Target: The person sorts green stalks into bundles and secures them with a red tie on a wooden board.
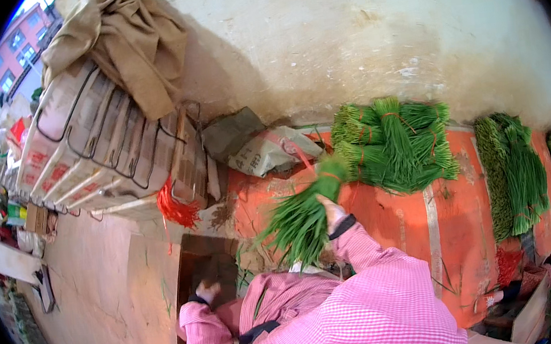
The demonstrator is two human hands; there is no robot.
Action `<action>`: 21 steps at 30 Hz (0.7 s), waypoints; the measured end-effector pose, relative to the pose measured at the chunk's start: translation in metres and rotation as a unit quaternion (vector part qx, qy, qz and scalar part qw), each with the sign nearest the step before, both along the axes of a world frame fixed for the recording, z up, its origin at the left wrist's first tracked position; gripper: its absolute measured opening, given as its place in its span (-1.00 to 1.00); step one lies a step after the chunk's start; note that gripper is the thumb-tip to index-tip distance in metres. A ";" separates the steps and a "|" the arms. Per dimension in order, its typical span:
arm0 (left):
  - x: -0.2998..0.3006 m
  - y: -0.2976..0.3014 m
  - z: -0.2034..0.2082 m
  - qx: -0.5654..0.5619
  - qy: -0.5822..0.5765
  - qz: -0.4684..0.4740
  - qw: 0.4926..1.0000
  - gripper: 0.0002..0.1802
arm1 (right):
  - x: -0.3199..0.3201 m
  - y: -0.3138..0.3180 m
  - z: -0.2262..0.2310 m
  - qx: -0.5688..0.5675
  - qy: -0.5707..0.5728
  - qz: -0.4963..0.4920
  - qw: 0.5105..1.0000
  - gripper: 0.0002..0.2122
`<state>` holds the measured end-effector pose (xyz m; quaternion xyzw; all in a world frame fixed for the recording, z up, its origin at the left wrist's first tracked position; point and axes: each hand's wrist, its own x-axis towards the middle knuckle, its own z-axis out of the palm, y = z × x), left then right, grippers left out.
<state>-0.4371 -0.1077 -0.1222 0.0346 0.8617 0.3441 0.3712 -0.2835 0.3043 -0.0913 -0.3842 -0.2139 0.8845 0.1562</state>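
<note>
My right hand (334, 213) is closed around a bunch of long green chives (299, 222). Their leafy ends spread toward the lower left, and a reddish tie shows near the blurred upper end. The bunch is held over the left part of an orange-covered surface (395, 226). Down to the left, my left hand (208, 290) hovers over a dark open cardboard box (188, 265); motion blurs its fingers. Just right of the held bunch is a stack of tied chive bundles (397, 146).
More chive bundles (517, 173) lie farther right. A white metal rack (78, 146) with a brown cloth (131, 46) stands at the left, red ties (178, 206) hanging from it. Sacks (270, 149) rest by the wall. Another person's hand (493, 298) shows at the lower right.
</note>
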 end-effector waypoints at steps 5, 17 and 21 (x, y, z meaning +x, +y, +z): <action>0.023 -0.013 0.012 0.035 -0.211 0.156 0.964 -0.66 | 0.092 0.028 -0.123 -0.091 -0.169 -0.179 0.965 -0.70; 0.041 -0.031 0.001 -0.018 -0.206 0.218 0.954 -0.61 | 0.198 0.222 -0.126 0.051 -0.387 -0.240 0.889 -0.53; 0.053 -0.036 -0.003 -0.013 -0.144 0.208 0.967 -0.57 | 0.099 0.196 -0.169 0.027 -0.386 -0.177 0.905 -0.67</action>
